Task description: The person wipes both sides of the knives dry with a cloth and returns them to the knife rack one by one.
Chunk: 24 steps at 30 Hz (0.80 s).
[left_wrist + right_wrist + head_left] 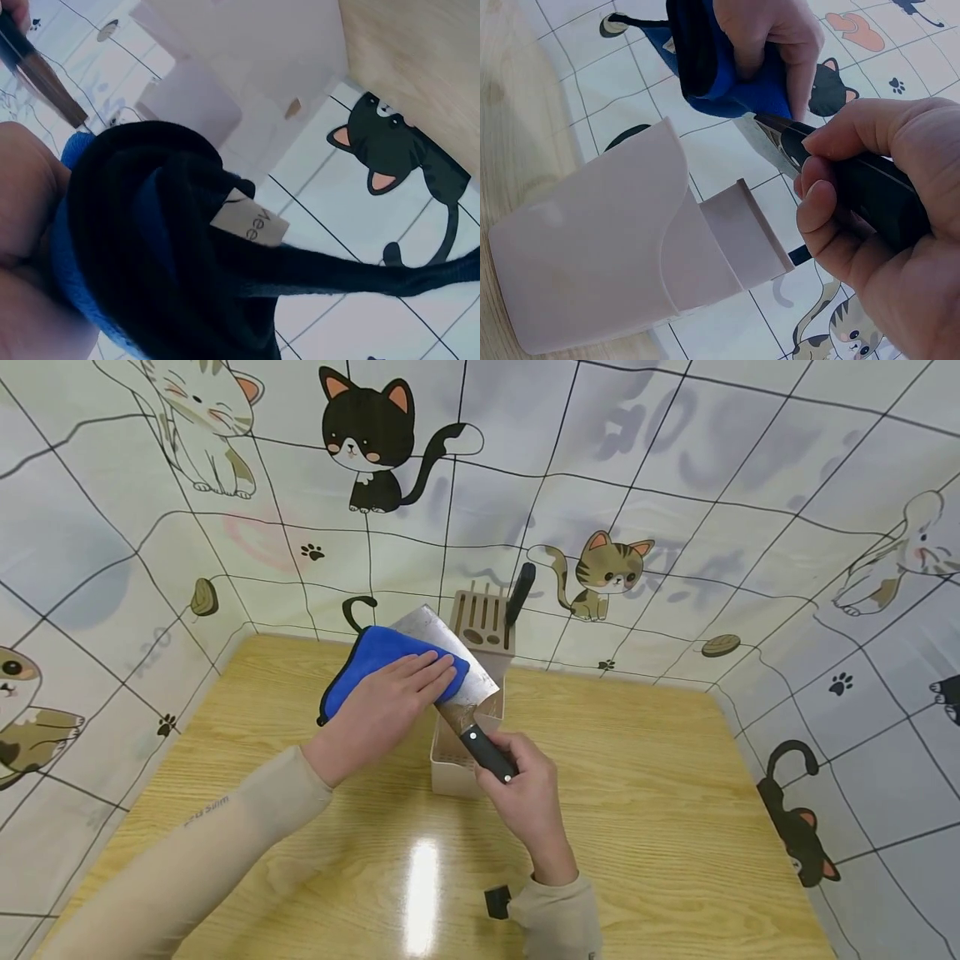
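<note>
My right hand grips the black handle of a cleaver, whose broad metal blade slants up and to the left. A blue cloth with black edging lies over part of the blade. On top of it rests my left hand, and in the right wrist view its thumb and fingers pinch the cloth around the blade. The left wrist view shows the cloth's black folds with a pale tag. Beneath the blade stands a beige knife holder, partly hidden by the cleaver.
A black-handled tool stands in the holder's slotted back part. The holder is on a wooden table. A small black object is by my right sleeve. Cat-patterned sheeting surrounds the table's back and sides.
</note>
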Each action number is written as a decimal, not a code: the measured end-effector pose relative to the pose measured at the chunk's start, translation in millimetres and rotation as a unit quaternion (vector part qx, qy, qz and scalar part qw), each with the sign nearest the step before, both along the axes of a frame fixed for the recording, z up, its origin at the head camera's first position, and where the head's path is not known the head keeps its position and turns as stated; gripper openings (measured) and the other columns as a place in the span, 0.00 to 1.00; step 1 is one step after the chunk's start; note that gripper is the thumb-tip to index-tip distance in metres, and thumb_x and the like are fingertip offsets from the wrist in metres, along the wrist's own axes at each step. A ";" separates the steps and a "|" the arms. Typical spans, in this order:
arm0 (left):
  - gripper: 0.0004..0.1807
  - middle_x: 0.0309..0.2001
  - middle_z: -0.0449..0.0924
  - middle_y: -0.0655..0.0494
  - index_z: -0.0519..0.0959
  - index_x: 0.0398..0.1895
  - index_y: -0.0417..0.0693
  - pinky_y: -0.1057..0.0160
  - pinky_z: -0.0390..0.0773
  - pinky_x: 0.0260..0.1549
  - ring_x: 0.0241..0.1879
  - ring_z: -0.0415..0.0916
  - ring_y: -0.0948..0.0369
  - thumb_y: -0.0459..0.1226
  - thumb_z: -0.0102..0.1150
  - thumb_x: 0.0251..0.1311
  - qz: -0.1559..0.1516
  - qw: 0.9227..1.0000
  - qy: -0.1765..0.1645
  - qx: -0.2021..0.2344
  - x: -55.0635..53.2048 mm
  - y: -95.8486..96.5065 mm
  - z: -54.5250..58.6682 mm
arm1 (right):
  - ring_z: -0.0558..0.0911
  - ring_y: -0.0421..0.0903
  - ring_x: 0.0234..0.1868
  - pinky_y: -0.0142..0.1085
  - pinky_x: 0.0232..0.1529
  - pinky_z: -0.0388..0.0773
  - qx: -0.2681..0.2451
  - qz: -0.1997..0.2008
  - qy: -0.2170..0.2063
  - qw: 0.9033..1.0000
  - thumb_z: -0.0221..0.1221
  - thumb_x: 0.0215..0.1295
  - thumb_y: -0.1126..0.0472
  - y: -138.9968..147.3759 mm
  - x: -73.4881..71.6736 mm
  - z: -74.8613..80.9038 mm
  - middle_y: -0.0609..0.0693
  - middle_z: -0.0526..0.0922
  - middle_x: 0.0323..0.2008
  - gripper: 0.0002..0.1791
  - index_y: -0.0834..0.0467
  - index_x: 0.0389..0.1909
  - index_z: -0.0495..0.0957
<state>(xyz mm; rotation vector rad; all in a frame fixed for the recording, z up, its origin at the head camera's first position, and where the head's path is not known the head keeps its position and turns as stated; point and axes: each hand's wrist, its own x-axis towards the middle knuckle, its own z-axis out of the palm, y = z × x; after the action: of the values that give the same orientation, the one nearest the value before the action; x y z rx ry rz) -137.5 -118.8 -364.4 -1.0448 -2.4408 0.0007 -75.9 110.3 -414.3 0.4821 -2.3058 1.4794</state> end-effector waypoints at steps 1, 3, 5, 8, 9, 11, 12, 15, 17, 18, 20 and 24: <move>0.27 0.68 0.76 0.44 0.75 0.69 0.37 0.53 0.70 0.72 0.71 0.71 0.48 0.26 0.63 0.66 0.002 1.000 -0.007 0.000 -2.4 -1.2 0.7 | 0.82 0.45 0.30 0.32 0.32 0.79 0.001 0.002 -0.003 1.000 0.67 0.54 0.73 0.1 0.3 0.0 0.55 0.87 0.35 0.16 0.64 0.45 0.85; 0.26 0.68 0.77 0.45 0.76 0.69 0.38 0.53 0.71 0.71 0.70 0.72 0.48 0.26 0.62 0.67 0.002 1.000 -0.017 0.000 -7.0 -3.3 2.8 | 0.81 0.45 0.30 0.32 0.32 0.78 0.004 0.002 -0.009 1.000 0.67 0.54 0.73 0.3 1.0 -0.1 0.55 0.87 0.34 0.16 0.64 0.45 0.85; 0.26 0.68 0.77 0.45 0.76 0.69 0.38 0.54 0.72 0.70 0.70 0.73 0.49 0.25 0.61 0.67 -0.002 1.000 -0.024 0.000 -11.0 -4.8 5.7 | 0.81 0.45 0.30 0.32 0.32 0.78 0.006 0.003 -0.012 1.000 0.67 0.54 0.73 0.8 1.3 0.1 0.54 0.87 0.34 0.16 0.64 0.45 0.85; 0.25 0.68 0.77 0.45 0.77 0.69 0.39 0.54 0.73 0.70 0.69 0.73 0.49 0.24 0.60 0.68 -0.012 0.999 -0.031 -0.012 -15.1 -5.7 10.6 | 0.82 0.45 0.31 0.32 0.33 0.78 0.013 0.001 -0.016 1.000 0.67 0.53 0.73 1.7 1.4 0.2 0.55 0.87 0.35 0.16 0.64 0.45 0.85; 0.26 0.68 0.77 0.46 0.77 0.69 0.39 0.54 0.73 0.69 0.69 0.73 0.50 0.24 0.61 0.67 -0.015 0.999 -0.034 -0.018 -16.0 -5.8 11.6 | 0.82 0.45 0.31 0.32 0.32 0.78 0.014 0.001 -0.016 1.000 0.67 0.53 0.73 2.0 1.3 0.4 0.55 0.87 0.35 0.16 0.64 0.45 0.85; 0.27 0.69 0.76 0.47 0.76 0.69 0.40 0.53 0.74 0.69 0.69 0.73 0.50 0.24 0.61 0.67 -0.020 0.998 -0.042 -0.032 -16.2 -5.0 13.6 | 0.82 0.46 0.31 0.32 0.33 0.79 0.018 0.001 -0.016 1.000 0.67 0.53 0.73 3.1 0.9 0.3 0.56 0.87 0.35 0.17 0.65 0.45 0.85; 0.27 0.69 0.76 0.47 0.76 0.69 0.41 0.53 0.74 0.69 0.69 0.73 0.51 0.24 0.61 0.67 -0.024 0.998 -0.046 -0.040 -15.5 -4.2 14.8 | 0.82 0.46 0.31 0.32 0.33 0.79 0.020 0.001 -0.015 1.000 0.67 0.53 0.73 3.7 0.5 0.1 0.56 0.87 0.35 0.17 0.65 0.45 0.85; 0.28 0.70 0.75 0.50 0.76 0.70 0.44 0.54 0.73 0.69 0.70 0.72 0.52 0.24 0.62 0.66 -0.040 0.996 -0.056 -0.065 -12.6 0.1 16.7 | 0.83 0.46 0.31 0.33 0.33 0.79 0.022 0.002 -0.015 1.000 0.67 0.52 0.73 5.1 -0.3 0.0 0.56 0.87 0.35 0.17 0.65 0.46 0.85; 0.29 0.71 0.75 0.51 0.76 0.71 0.45 0.54 0.72 0.70 0.71 0.71 0.52 0.25 0.62 0.67 -0.054 0.993 -0.059 -0.084 -9.6 3.0 17.9 | 0.83 0.46 0.32 0.33 0.33 0.79 0.023 0.005 -0.017 1.000 0.67 0.53 0.73 5.3 -0.8 -0.8 0.56 0.87 0.35 0.17 0.65 0.46 0.85; 0.29 0.70 0.75 0.52 0.75 0.71 0.45 0.54 0.71 0.71 0.71 0.71 0.53 0.25 0.63 0.67 -0.060 0.992 -0.060 -0.091 -8.2 4.3 18.3 | 0.83 0.46 0.32 0.33 0.33 0.79 0.022 0.006 -0.018 1.000 0.67 0.53 0.73 5.4 -0.9 -1.1 0.56 0.87 0.35 0.17 0.65 0.46 0.85; 0.29 0.70 0.76 0.52 0.75 0.72 0.46 0.54 0.70 0.72 0.72 0.71 0.53 0.26 0.63 0.67 -0.067 0.991 -0.060 -0.102 -5.9 6.1 19.0 | 0.83 0.46 0.32 0.33 0.33 0.79 0.021 0.006 -0.021 1.000 0.67 0.53 0.73 5.3 -0.8 -1.5 0.56 0.87 0.35 0.16 0.65 0.46 0.85; 0.29 0.70 0.76 0.52 0.74 0.72 0.46 0.54 0.68 0.73 0.72 0.70 0.53 0.27 0.63 0.67 -0.067 0.990 -0.059 -0.110 -4.2 7.0 19.5 | 0.82 0.46 0.32 0.33 0.33 0.79 0.023 0.009 -0.022 0.999 0.67 0.53 0.73 5.4 -0.8 -1.9 0.55 0.87 0.35 0.16 0.65 0.45 0.86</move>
<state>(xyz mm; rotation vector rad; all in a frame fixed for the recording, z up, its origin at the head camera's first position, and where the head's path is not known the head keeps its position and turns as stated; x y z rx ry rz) -141.8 -111.8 -344.9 -1.3372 -2.5133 0.1730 -76.7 115.6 -416.2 0.4887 -2.3812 1.4621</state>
